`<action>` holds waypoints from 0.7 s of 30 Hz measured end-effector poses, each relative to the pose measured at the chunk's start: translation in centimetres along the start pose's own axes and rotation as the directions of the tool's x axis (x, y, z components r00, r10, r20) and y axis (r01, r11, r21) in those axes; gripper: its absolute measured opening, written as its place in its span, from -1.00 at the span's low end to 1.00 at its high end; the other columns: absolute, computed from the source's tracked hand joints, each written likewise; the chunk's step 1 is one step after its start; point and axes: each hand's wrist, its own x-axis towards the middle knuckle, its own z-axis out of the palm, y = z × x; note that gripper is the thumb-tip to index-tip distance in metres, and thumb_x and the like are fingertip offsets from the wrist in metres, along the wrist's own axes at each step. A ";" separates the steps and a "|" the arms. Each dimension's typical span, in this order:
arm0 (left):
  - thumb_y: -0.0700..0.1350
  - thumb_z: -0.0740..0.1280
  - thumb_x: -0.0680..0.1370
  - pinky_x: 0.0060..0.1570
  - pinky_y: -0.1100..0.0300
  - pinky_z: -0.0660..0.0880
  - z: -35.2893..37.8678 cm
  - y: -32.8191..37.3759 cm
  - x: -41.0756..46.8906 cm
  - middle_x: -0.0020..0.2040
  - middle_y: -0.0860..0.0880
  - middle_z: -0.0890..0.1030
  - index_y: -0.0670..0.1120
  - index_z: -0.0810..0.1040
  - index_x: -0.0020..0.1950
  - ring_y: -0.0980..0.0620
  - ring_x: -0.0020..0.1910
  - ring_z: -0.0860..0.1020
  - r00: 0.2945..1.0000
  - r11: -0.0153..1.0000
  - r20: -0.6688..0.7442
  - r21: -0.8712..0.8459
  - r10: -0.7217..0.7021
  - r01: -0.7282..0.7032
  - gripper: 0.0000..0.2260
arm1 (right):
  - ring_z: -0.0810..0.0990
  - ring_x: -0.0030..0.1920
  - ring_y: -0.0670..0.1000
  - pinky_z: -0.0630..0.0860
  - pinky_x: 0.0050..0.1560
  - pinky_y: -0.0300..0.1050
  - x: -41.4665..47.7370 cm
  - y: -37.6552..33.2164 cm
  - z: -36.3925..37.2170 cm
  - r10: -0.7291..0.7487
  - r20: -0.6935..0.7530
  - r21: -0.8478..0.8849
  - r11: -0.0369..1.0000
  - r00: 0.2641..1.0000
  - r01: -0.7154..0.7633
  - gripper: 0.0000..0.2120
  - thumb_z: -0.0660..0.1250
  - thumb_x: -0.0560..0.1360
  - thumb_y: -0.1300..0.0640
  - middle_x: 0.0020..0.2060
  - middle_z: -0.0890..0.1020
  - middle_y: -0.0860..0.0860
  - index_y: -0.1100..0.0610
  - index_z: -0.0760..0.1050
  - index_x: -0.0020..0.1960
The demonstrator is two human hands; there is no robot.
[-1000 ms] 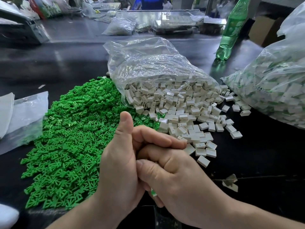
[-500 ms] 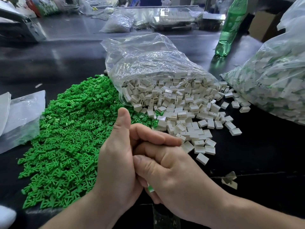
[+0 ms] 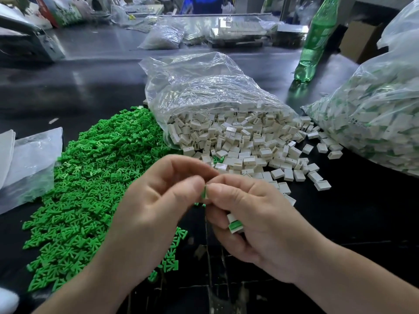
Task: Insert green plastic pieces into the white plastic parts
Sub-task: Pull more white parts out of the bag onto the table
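pinches a green piece, long axis upright, between fingertips of left hand and right hand, both clamped on it, just in front of the spilled white parts. holds a filled white part in right hand's lower fingers.

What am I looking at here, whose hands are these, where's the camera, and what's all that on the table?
There is no machine: these are a person's two bare hands, filmed by a camera worn on the head, looking forward and down. On the black table lie a heap of green pieces and white parts spilling from a clear bag. A second bag on the right holds white parts with green showing, and a green bottle stands behind. The left hand and right hand together pinch one green piece; the right hand's lower fingers also hold a white part with green inside.
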 end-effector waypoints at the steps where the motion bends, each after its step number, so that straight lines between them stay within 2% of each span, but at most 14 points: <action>1: -0.07 0.35 0.50 -0.19 0.00 0.63 -0.5 0.0 -0.1 0.01 -0.11 0.68 -0.05 0.63 0.06 -0.12 -0.13 0.69 0.996 0.988 0.030 0.129 0.081 -0.084 -0.83 | 0.33 -0.61 -0.12 0.19 -0.60 -0.38 0.0 -0.1 -0.3 -0.001 0.004 0.009 1.000 1.000 0.001 -0.86 0.30 0.49 0.01 -0.42 0.46 -0.01 0.02 0.56 -0.20; 3: -0.04 0.37 0.49 -0.11 -0.08 0.64 -0.9 0.0 -0.1 0.10 -0.05 0.65 0.02 0.62 0.05 -0.15 -0.05 0.67 0.982 0.945 0.088 0.271 0.165 -0.183 -0.84 | 0.33 -0.61 -0.12 0.19 -0.59 -0.39 -0.1 -0.2 -0.5 0.006 0.013 0.014 1.000 1.000 -0.006 -0.85 0.29 0.49 0.01 -0.42 0.46 -0.02 0.00 0.55 -0.23; 5: 0.02 0.38 0.49 -0.06 -0.14 0.61 -1.1 -0.1 0.1 0.13 -0.01 0.64 0.07 0.61 0.07 -0.13 0.01 0.66 0.976 0.905 0.095 0.366 0.197 -0.218 -0.83 | 0.33 -0.60 -0.11 0.19 -0.59 -0.38 -0.1 -0.1 -0.6 0.015 0.018 0.021 1.000 1.000 -0.015 -0.83 0.29 0.49 0.01 -0.42 0.46 -0.02 -0.01 0.54 -0.25; 9: 0.01 0.39 0.49 -0.07 -0.10 0.60 -1.0 -0.2 0.2 0.08 0.06 0.65 0.08 0.61 0.04 -0.06 0.01 0.65 0.967 0.841 0.084 0.479 0.239 -0.249 -0.86 | 0.30 -0.58 -0.08 0.14 -0.60 -0.35 -0.1 -0.2 -1.1 0.016 0.018 0.028 0.999 1.000 -0.017 -0.85 0.29 0.50 0.02 -0.41 0.47 -0.01 0.02 0.54 -0.21; 13: -0.04 0.41 0.47 -0.08 0.02 0.59 -0.7 0.1 0.2 0.03 0.12 0.64 0.08 0.59 0.00 0.01 0.01 0.64 0.952 0.774 0.088 0.563 0.292 -0.289 -0.88 | 0.31 -0.59 -0.09 0.14 -0.61 -0.36 -0.2 -0.2 -1.1 0.011 0.024 0.045 0.999 1.000 -0.013 -0.86 0.30 0.50 0.04 -0.41 0.47 0.00 0.05 0.54 -0.20; 17: -0.03 0.41 0.45 -0.04 0.35 0.51 -0.1 0.5 0.2 0.01 0.15 0.62 0.03 0.59 -0.03 0.09 0.02 0.63 0.926 0.719 0.088 0.604 0.367 -0.343 -0.88 | 0.37 -0.59 -0.11 0.18 -0.63 -0.35 -0.2 -0.3 -1.3 0.072 0.048 0.129 0.989 0.996 -0.078 -0.85 0.29 0.49 0.02 -0.43 0.50 -0.02 0.09 0.48 -0.17; 19: 0.01 0.40 0.46 -0.02 0.39 0.48 0.1 0.5 0.1 0.03 0.15 0.61 0.04 0.58 -0.02 0.11 0.02 0.62 0.918 0.700 0.069 0.626 0.390 -0.344 -0.86 | 0.41 -0.61 -0.14 0.21 -0.65 -0.36 -0.1 -0.3 -1.5 0.094 0.091 0.183 0.977 0.991 -0.109 -0.84 0.27 0.55 0.03 -0.46 0.53 -0.05 0.13 0.43 -0.09; 21: 0.10 0.38 0.47 -0.07 0.35 0.51 0.1 0.4 0.0 0.07 0.17 0.60 0.10 0.56 0.03 0.12 -0.01 0.63 0.922 0.696 0.029 0.646 0.387 -0.313 -0.82 | 0.44 -0.60 -0.16 0.25 -0.67 -0.35 0.0 -0.4 -1.6 0.084 0.133 0.279 0.953 0.987 -0.119 -0.87 0.27 0.59 0.07 -0.41 0.56 -0.03 0.14 0.42 -0.03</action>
